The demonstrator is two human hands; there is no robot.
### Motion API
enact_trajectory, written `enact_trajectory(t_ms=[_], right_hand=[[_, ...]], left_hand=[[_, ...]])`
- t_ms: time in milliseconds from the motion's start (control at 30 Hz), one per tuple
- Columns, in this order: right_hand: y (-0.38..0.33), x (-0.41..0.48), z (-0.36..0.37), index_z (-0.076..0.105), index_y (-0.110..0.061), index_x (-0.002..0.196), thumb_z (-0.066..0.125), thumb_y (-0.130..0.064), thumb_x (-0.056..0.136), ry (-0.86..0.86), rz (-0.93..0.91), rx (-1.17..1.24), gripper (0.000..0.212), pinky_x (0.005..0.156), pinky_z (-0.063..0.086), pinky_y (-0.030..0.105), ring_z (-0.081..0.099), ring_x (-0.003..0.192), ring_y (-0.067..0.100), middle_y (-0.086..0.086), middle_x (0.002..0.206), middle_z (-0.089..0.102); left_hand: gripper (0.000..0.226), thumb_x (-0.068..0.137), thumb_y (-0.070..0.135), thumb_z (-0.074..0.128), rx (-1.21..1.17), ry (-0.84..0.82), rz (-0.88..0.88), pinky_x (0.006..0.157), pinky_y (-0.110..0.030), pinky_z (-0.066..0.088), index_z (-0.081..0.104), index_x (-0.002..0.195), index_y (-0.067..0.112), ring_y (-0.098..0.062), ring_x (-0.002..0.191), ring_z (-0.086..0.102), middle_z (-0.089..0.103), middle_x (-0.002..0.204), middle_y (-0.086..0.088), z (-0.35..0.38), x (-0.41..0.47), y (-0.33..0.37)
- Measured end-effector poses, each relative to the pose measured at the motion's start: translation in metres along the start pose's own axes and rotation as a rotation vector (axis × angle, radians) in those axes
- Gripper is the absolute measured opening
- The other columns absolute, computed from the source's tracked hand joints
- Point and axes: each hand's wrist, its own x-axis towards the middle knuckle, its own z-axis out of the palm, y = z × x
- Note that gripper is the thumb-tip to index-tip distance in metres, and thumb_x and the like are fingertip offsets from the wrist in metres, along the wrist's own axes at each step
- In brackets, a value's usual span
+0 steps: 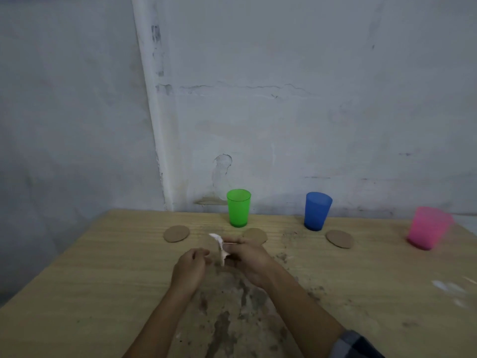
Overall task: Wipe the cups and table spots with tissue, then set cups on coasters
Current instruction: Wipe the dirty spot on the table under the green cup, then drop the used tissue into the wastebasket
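Tissue (219,242) (white, crumpled) hangs just above the stained table (103,267); my right hand (249,258) pinches it. My left hand (191,267) curls beside it, but I cannot tell whether it grips. The green cup (238,211), blue cup (317,211) and pink cup (427,228) stand beside the cardboard coasters (176,233).

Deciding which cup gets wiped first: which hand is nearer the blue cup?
Right. The right hand sits nearer the camera and left of the blue cup; the left hand is even farther left.
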Motion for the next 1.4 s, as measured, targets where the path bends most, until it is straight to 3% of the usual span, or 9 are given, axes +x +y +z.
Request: enact_trajectory(t_ms=[133, 300, 400, 567, 700, 867, 1067, 1233, 1400], right_hand=[[-0.012, -0.023, -0.023, 0.067, -0.005, 0.111, 0.052, 0.012, 0.089, 0.113, -0.109, 0.135, 0.032, 0.061, 0.057, 0.03, 0.067, 0.072, 0.023, 0.017, 0.093, 0.07], [-0.016, -0.059, -0.056, 0.076, -0.015, 0.102, 0.048, 0.005, 0.09, 0.245, -0.284, -0.414, 0.037, 0.067, 0.056, 0.026, 0.066, 0.075, 0.015, 0.007, 0.095, 0.07], [-0.017, -0.085, -0.077, 0.078, -0.017, 0.089, 0.045, 0.0, 0.085, 0.275, -0.32, -0.673, 0.038, 0.077, 0.055, 0.027, 0.067, 0.087, 0.012, -0.002, 0.101, 0.072], [-0.017, -0.137, -0.115, 0.072, -0.022, 0.097, 0.07, -0.031, 0.083, 0.259, -0.384, -0.852, 0.017, 0.076, 0.055, 0.028, 0.067, 0.086, 0.014, -0.004, 0.1, 0.071], [-0.019, -0.182, -0.14, 0.066, -0.015, 0.086, 0.069, -0.028, 0.085, 0.436, -0.492, -0.759, 0.013, 0.067, 0.059, 0.04, 0.069, 0.074, 0.021, 0.001, 0.082, 0.073], [-0.025, -0.252, -0.181, 0.063, -0.018, 0.099, 0.064, -0.018, 0.09, 0.699, -0.557, -0.602, 0.01, 0.06, 0.059, 0.034, 0.071, 0.075, 0.018, 0.002, 0.078, 0.073], [-0.011, -0.357, -0.238, 0.071, -0.016, 0.078, 0.061, -0.021, 0.092, 0.96, -0.53, -0.65, 0.017, 0.06, 0.059, 0.035, 0.069, 0.074, 0.022, 0.001, 0.073, 0.073], [0.012, -0.44, -0.276, 0.07, -0.016, 0.08, 0.062, -0.023, 0.09, 1.193, -0.463, -0.598, 0.015, 0.069, 0.059, 0.045, 0.07, 0.075, 0.019, -0.002, 0.075, 0.074], [0.051, -0.504, -0.293, 0.068, -0.021, 0.083, 0.061, -0.026, 0.088, 1.41, -0.464, -0.51, 0.01, 0.076, 0.059, 0.045, 0.07, 0.081, 0.017, -0.001, 0.082, 0.073]], left_hand=[[0.026, 0.098, 0.025, 0.045, -0.343, -0.232, -0.133, 0.059, -0.029, 0.05, 0.066, 0.098, 0.011, -0.025, 0.068, 0.064, 0.07, 0.088, -0.013, 0.029, -0.03, 0.029], [0.017, 0.096, 0.014, 0.053, -0.389, -0.319, -0.135, 0.063, -0.032, 0.053, 0.067, 0.093, 0.004, -0.022, 0.06, 0.067, 0.069, 0.077, -0.008, 0.071, -0.058, 0.038], [0.014, 0.096, 0.014, 0.054, -0.506, -0.365, -0.232, 0.066, -0.032, 0.055, 0.066, 0.097, 0.006, -0.021, 0.072, 0.069, 0.069, 0.088, -0.008, 0.088, -0.072, 0.042], [0.018, 0.093, 0.01, 0.057, -0.486, -0.458, -0.185, 0.075, -0.036, 0.059, 0.069, 0.105, 0.004, -0.023, 0.085, 0.073, 0.076, 0.094, -0.011, 0.11, -0.107, 0.047], [0.018, 0.098, 0.021, 0.05, -0.373, -0.464, -0.131, 0.082, -0.044, 0.059, 0.065, 0.104, 0.011, -0.024, 0.082, 0.073, 0.075, 0.09, -0.01, 0.135, -0.15, 0.059], [0.021, 0.099, 0.015, 0.045, -0.225, -0.396, 0.208, 0.073, -0.033, 0.059, 0.065, 0.096, 0.019, -0.015, 0.077, 0.07, 0.071, 0.084, -0.003, 0.168, -0.223, 0.077], [0.022, 0.09, 0.011, 0.05, -0.053, -0.49, 0.657, 0.073, -0.019, 0.048, 0.069, 0.09, 0.022, -0.003, 0.081, 0.063, 0.07, 0.087, 0.009, 0.226, -0.314, 0.071], [0.026, 0.094, 0.014, 0.046, 0.146, -0.66, 1.023, 0.085, -0.026, 0.046, 0.067, 0.109, 0.013, -0.014, 0.1, 0.057, 0.064, 0.109, -0.001, 0.275, -0.388, 0.058], [0.039, 0.094, 0.019, 0.048, 0.403, -0.665, 1.296, 0.106, -0.033, 0.037, 0.051, 0.132, 0.01, -0.021, 0.121, 0.048, 0.055, 0.132, -0.007, 0.299, -0.44, 0.04]])
